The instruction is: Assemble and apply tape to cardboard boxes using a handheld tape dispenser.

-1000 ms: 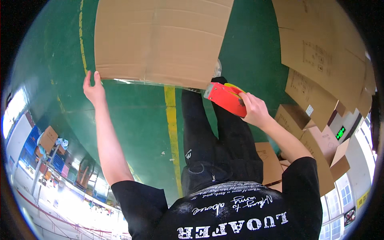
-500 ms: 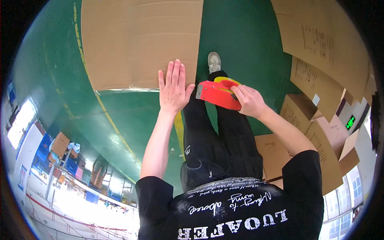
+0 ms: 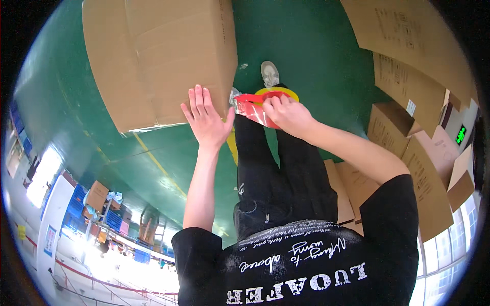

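"Showing on my feed, up and to the left, is the large cardboard box (image 3: 163, 56), a shiny clear strip (image 3: 153, 126) along its near edge."

"Where are your hands?"

"I see my left hand (image 3: 208, 125) spread flat, fingers over the box's near edge toward its right corner. My right hand (image 3: 291, 115) is closed round a red tape dispenser (image 3: 255, 111) with a yellow ring (image 3: 294, 93)."

"Is the dispenser touching the box?"

"Its front end is just beside that same right corner; I can't tell from here whether they meet."

"And farther out?"

"I get dark trousers (image 3: 260, 163) beneath the dispenser, and a pale shoe (image 3: 269, 74) on the green floor (image 3: 301, 41). A yellow line (image 3: 148, 151) runs from the box's near edge. Toward the floor's right side I have more cardboard boxes (image 3: 408, 92), then a lit green sign (image 3: 461, 134)."
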